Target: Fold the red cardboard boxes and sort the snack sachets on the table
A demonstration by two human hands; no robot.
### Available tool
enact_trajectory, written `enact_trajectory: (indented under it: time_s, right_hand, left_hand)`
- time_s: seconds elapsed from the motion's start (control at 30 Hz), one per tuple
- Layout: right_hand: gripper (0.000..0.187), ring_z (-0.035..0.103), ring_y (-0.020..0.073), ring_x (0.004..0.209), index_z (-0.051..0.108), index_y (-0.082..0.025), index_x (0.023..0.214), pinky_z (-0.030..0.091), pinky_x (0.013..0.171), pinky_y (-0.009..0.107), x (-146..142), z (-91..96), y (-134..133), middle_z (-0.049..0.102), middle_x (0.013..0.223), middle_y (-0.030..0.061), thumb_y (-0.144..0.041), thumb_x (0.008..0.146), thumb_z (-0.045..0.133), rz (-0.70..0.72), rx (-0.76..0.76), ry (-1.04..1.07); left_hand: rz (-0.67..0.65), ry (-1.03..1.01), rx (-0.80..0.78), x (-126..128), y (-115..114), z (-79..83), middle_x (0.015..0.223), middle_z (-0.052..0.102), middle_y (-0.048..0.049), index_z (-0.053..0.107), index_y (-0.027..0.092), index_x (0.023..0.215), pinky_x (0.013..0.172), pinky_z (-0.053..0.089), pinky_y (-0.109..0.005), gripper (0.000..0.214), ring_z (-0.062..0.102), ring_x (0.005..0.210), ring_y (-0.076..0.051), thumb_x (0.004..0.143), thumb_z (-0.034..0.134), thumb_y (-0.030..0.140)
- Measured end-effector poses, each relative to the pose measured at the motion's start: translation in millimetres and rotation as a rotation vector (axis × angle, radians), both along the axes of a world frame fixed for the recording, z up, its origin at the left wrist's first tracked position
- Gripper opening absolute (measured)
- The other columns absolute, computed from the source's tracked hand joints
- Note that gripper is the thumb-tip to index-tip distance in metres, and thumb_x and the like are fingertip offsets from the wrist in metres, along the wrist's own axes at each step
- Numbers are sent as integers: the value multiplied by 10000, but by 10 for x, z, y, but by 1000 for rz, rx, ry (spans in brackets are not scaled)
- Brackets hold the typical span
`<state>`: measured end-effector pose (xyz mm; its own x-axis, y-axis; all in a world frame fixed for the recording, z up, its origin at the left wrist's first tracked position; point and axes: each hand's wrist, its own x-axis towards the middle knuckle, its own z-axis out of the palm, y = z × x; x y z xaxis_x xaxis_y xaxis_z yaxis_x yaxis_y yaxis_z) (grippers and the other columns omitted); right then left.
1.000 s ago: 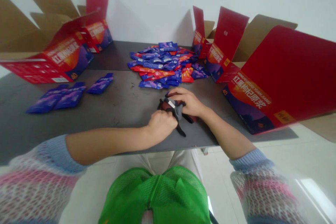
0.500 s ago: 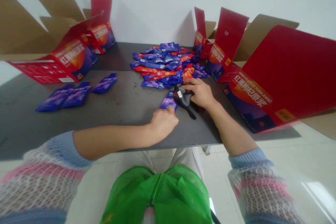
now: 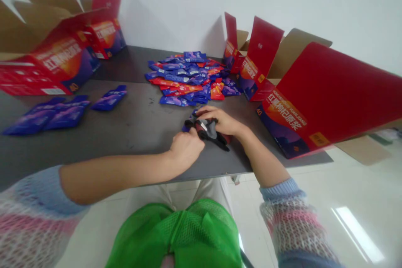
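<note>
A blue-purple sachet (image 3: 186, 126) lies flat on the table between my hands, mostly covered. At its near edge, my left hand (image 3: 187, 145) is closed, with thumb and fingertips pressed against it; the exact pinch is hidden. My right hand (image 3: 220, 120) curls over a black-and-grey thing with a small white label (image 3: 210, 129), whose kind I cannot make out. This thing rests across the sachet and touches the left fingertips. Just beyond is a heap of blue and red sachets (image 3: 188, 76).
Several loose sachets (image 3: 67, 114) lie on the left of the grey table (image 3: 135, 130). Open red cartons stand on both sides, including a left one (image 3: 67, 60) and a large right one (image 3: 301, 104). A white wall (image 3: 176, 4) rises behind.
My right hand has brought the black-and-grey thing leftward over the sachet, covering most of it. My left hand stays at the sachet's near edge. The camera view has shifted to the right.
</note>
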<state>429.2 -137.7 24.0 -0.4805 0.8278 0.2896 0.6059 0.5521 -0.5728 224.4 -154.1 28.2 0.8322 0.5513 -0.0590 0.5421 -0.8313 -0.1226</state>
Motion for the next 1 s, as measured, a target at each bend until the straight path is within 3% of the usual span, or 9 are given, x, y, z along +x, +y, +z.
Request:
enact_trajectory:
  time_s: [0.2, 0.33, 0.47, 0.6, 0.7, 0.83, 0.9, 1.0]
  right_hand:
    - [524, 564, 234, 1163, 763, -299, 1089, 450, 1004, 384, -102, 97, -32, 629, 1293, 18, -12, 722, 526, -371, -2, -316]
    - [473, 503, 295, 1192, 750, -329, 1134, 485, 922, 451, -103, 144, -62, 609, 1329, 26, -75, 829, 493, -641, -46, -484]
    - [355, 430, 364, 1215, 768, -303, 1099, 476, 871, 543, -146, 118, -89, 590, 1325, 100, -196, 930, 474, -742, -8, -636]
    - [344, 426, 373, 1208, 786, -267, 1029, 466, 879, 559, -142, 27, -58, 605, 1285, 126, -123, 885, 509, -783, 65, -490]
    - [409, 508, 305, 1167, 780, -264, 1019, 472, 936, 501, -6, 7, -31, 632, 1263, 78, -41, 799, 517, -668, 184, -193]
    - [277, 590, 234, 1158, 778, -238, 969, 447, 1031, 416, 132, 71, -49, 632, 1229, 62, -124, 807, 583, -313, 224, 170]
    - [219, 597, 221, 1165, 778, -236, 961, 442, 1038, 391, 99, 78, -51, 617, 1237, 71, -175, 828, 614, -159, 160, 236]
    - [208, 601, 210, 1136, 777, -241, 988, 448, 1010, 375, -27, 22, -24, 624, 1200, 77, -205, 839, 635, -11, 73, 134]
  left_hand:
    - [-30, -27, 16, 3, -11, -19, 933, 659, -234, 755, 15, 976, 566, 529, -355, 343, 717, 725, -286, 870, 429, -1]
    - [-31, -38, 50, -17, -25, -48, 920, 666, -222, 735, 21, 1092, 583, 523, -335, 386, 712, 725, -264, 910, 395, 8]
    - [-14, -27, 60, -18, -41, -46, 939, 672, -225, 711, 20, 1153, 592, 514, -333, 401, 708, 728, -265, 920, 385, 13]
    - [-16, -14, 61, -6, -46, -43, 934, 671, -228, 709, 10, 1145, 590, 502, -338, 400, 707, 723, -271, 925, 375, 23]
    - [-17, -14, 62, -8, -37, -54, 941, 669, -229, 709, 14, 1143, 581, 499, -334, 394, 707, 716, -268, 917, 386, 20]
    - [-27, -24, 58, -12, -20, -73, 948, 670, -224, 732, 25, 1078, 580, 503, -325, 363, 704, 711, -251, 907, 413, 19]
    - [-42, -23, 47, -7, -17, -74, 931, 669, -224, 747, 22, 1002, 572, 503, -325, 332, 704, 716, -258, 892, 434, 16]
    - [-44, -12, 31, 3, -18, -61, 896, 670, -232, 751, 13, 922, 563, 504, -337, 298, 706, 729, -284, 873, 458, 18]
